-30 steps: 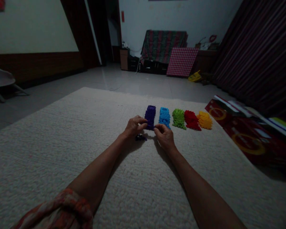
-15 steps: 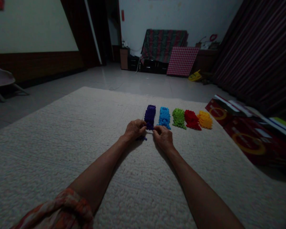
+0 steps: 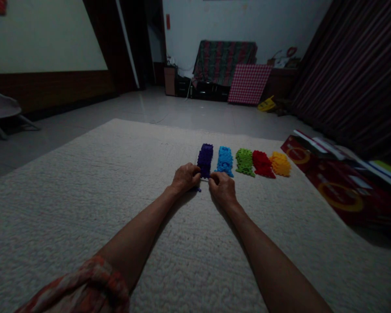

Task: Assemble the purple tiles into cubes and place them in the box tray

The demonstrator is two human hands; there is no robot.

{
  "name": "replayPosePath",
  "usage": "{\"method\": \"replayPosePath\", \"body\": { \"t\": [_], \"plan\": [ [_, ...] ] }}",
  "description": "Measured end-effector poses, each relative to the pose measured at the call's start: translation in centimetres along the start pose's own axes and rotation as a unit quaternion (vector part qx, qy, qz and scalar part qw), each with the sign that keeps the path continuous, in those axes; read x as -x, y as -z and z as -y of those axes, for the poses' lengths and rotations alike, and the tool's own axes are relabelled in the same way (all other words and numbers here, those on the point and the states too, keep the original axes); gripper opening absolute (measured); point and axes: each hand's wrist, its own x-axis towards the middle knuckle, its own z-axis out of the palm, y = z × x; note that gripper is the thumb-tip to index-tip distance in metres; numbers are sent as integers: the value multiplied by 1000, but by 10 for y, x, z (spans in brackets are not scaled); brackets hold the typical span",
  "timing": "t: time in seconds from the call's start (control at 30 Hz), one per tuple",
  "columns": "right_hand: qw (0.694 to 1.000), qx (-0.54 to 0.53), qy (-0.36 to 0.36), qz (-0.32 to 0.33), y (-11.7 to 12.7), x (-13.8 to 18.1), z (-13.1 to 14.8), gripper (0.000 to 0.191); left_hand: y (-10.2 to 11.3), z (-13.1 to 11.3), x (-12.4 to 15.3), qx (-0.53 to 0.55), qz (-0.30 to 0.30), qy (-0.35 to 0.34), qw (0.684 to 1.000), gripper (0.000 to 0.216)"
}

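A row of small purple jagged-edged plastic pieces [image 3: 205,158] lies stacked on the quilted mat. At its near left corner my left hand [image 3: 185,177] is closed, thumb and fingertips pressed together against the pieces. Opposite, at the near right corner, my right hand [image 3: 223,187] is likewise pinched, its fingertips touching the same end. What lies between the fingertips is mostly hidden. A loose purple piece [image 3: 199,189] shows partly from under my left hand. Just right of the purple row sits a similar blue stack [image 3: 225,160], close to my right knuckles.
Green [image 3: 245,162], red [image 3: 263,164] and yellow [image 3: 280,164] stacks continue the row rightward. Dark red boxes [image 3: 342,191] stand along the right edge of the mat [image 3: 84,187]. A pale chair [image 3: 1,106] is at far left, and a cloth-covered cabinet [image 3: 224,63] stands against the back wall.
Both hands stay at the near end of the purple row. My left hand has shifted very slightly right, covering more of the loose purple piece.
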Motion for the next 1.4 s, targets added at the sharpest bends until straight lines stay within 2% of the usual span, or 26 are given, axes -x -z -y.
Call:
{"method": "replayPosePath", "body": {
  "t": [0.3, 0.77, 0.97, 1.07, 1.23, 1.4],
  "plan": [
    [1000, 9, 6, 1, 0, 0, -1, 17, -4, 3, 0, -54, -3, -1, 999, 22],
    [1000, 13, 4, 1, 0, 1, 1, 16, -6, 6, 0, -33, -10, -13, 999, 22],
    [1000, 6, 5, -1, 2, 2, 4, 18, -3, 14, -4, 19, -61, -9, 998, 22],
    [999, -16, 32, 24, 5, 5, 11, 17, 2, 24, -7, 43, -81, 6, 996, 20],
    [985, -65, 109, 121, 8, 13, 27, 17, 5, 39, -8, 147, -106, 57, 982, 21],
    [969, -17, 163, 183, 11, 15, 32, 20, 1, 42, -7, 186, -90, 56, 977, 24]
  ]
}}
